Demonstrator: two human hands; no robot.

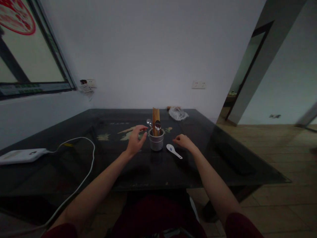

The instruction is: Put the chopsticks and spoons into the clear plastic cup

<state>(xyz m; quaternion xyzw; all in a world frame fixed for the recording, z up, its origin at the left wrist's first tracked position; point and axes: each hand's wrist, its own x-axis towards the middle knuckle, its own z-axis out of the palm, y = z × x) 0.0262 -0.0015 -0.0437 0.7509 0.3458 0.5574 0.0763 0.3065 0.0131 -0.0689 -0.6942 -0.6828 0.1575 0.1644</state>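
A grey metal cup (156, 142) stands upright on the dark table, holding a bundle of wooden chopsticks (156, 115) and metal spoons (158, 125). Just left of its rim is my left hand (136, 138), thumb and fingers apart with nothing between them. Right of the cup, a white soup spoon (174, 151) with a small blue mark lies bowl up, its handle pointing toward the near right. My right hand (183, 141) hovers beside the spoon's bowl, apart from it. Its fingers are curled together, and no object shows in them.
A crumpled clear plastic bag (177, 113) lies at the table's back edge. On the left, a white device (23, 156) has a white cable (92, 162) looping across the table and over the front edge. A dark flat object (234, 158) lies at the right.
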